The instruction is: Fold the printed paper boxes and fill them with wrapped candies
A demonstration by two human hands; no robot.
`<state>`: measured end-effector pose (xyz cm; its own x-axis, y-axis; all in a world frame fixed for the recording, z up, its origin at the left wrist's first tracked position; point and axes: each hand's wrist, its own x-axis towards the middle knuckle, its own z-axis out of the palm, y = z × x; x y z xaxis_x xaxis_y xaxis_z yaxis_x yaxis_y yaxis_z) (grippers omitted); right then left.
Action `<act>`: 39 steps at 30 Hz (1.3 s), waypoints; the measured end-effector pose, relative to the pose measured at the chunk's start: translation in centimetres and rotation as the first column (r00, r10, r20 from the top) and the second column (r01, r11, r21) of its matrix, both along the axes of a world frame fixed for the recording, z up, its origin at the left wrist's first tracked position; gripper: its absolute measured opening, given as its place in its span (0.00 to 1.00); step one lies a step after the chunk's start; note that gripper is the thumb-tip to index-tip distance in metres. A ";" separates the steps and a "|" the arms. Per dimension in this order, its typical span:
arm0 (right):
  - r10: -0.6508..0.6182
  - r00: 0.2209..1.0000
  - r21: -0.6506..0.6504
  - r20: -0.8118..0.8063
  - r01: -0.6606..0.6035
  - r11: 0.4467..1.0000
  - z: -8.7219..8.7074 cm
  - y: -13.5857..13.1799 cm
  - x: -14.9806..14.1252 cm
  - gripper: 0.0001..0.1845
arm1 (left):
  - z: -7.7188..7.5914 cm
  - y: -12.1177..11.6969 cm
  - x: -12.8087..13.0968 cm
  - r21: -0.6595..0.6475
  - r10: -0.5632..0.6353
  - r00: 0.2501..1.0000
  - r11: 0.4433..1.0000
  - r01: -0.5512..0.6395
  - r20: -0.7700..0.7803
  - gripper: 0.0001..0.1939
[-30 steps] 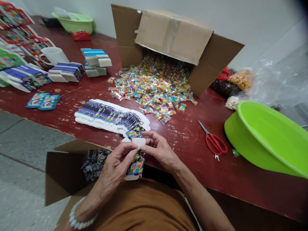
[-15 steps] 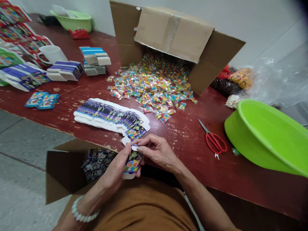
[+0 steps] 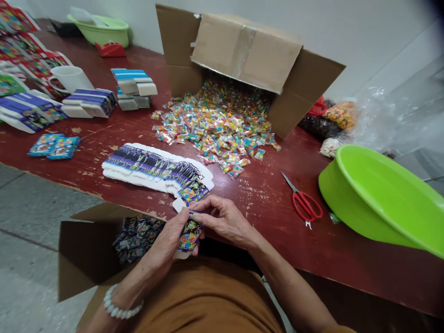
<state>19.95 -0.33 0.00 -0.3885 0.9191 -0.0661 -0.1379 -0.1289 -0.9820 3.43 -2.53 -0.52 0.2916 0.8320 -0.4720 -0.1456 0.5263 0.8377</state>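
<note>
A small purple printed candy box (image 3: 190, 236) is upright between my hands at the table's front edge. My left hand (image 3: 173, 236) wraps round its side, with fingertips showing at the far edge. At the box's top end, my right hand (image 3: 222, 218) pinches with thumb and fingers. A white flap sticks out at the bottom of the box. Just beyond my hands lies a fanned row of flat purple cartons (image 3: 152, 162). Behind that row, wrapped candies (image 3: 222, 125) spill out of a tipped cardboard box (image 3: 248, 53).
Red-handled scissors (image 3: 305, 206) and a green basin (image 3: 378, 203) are to the right. An open carton (image 3: 83, 259) below the table edge holds many small dark packs (image 3: 137, 236). On the left are blue packs (image 3: 55, 146), stacked cartons (image 3: 133, 88) and a white mug (image 3: 71, 79).
My left hand has shifted from pinching the top to wrapping round the box's side. The white top flap has been folded down under my right fingers. The view has shifted slightly.
</note>
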 end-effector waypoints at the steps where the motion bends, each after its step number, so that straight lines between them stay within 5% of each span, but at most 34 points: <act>1: 0.001 1.000 -0.005 0.007 -0.001 1.000 -0.2 0.0 -0.1 0.15 | -0.1 0.1 0.1 0.002 0.001 1.000 1.000 -0.001 0.009 0.32; 8: -0.052 0.990 -0.208 -0.130 0.024 0.978 -0.8 0.1 -0.5 0.17 | 0.1 0.1 0.0 -0.011 0.043 0.998 0.999 -0.043 0.044 0.32; 15: -0.072 0.982 -0.200 -0.177 0.036 0.979 -0.3 0.1 0.0 0.18 | -0.4 0.1 -0.1 0.025 -0.043 0.999 0.999 0.044 -0.015 0.34; 20: -0.104 0.992 0.089 0.071 0.097 0.991 -0.4 -0.4 0.1 0.12 | -0.7 0.2 -0.1 0.037 -0.019 1.000 0.999 0.019 0.002 0.37; 26: -0.179 0.912 0.533 0.370 -0.050 0.845 -0.1 -0.8 0.7 0.06 | -0.3 0.1 -0.2 0.058 -0.018 0.999 0.998 0.021 -0.047 0.40; 33: -0.221 0.916 0.546 0.334 0.003 0.838 -0.6 -0.8 0.4 0.08 | -0.6 0.0 0.0 0.075 0.006 1.000 0.997 -0.004 -0.029 0.41; 39: -0.376 0.825 0.705 0.422 -0.037 0.708 -1.8 -1.8 -1.1 0.11 | -0.8 0.2 -0.1 0.062 0.021 0.999 0.998 -0.020 -0.028 0.37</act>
